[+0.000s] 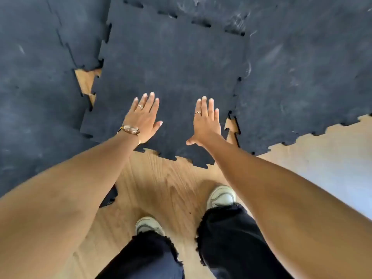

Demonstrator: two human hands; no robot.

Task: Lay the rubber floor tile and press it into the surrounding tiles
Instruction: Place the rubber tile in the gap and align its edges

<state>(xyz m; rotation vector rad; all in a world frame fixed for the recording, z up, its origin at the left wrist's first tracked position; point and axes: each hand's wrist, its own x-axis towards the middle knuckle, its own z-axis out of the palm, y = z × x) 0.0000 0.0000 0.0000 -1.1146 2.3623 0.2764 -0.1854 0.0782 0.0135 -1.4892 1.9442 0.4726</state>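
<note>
A black rubber floor tile (171, 63) with puzzle-cut edges lies skewed in the gap between laid tiles. Its left edge rides over the left laid tiles (34, 81), and bare wood shows in a wedge there. Its right edge sits close against the right laid tiles (302, 81), with a small wood gap at the near right corner. My left hand (144, 117) and my right hand (205, 122) are spread with fingers apart, palms down over the tile's near part. Neither hand holds anything. I cannot tell whether the palms touch the rubber.
Wooden floor (161, 188) stretches under me in front of the tiles. My two feet in pale shoes (221, 196) and dark trousers stand on it. Laid black tiles also run along the far side (221, 9). The wood at the right (332, 158) is brightly lit.
</note>
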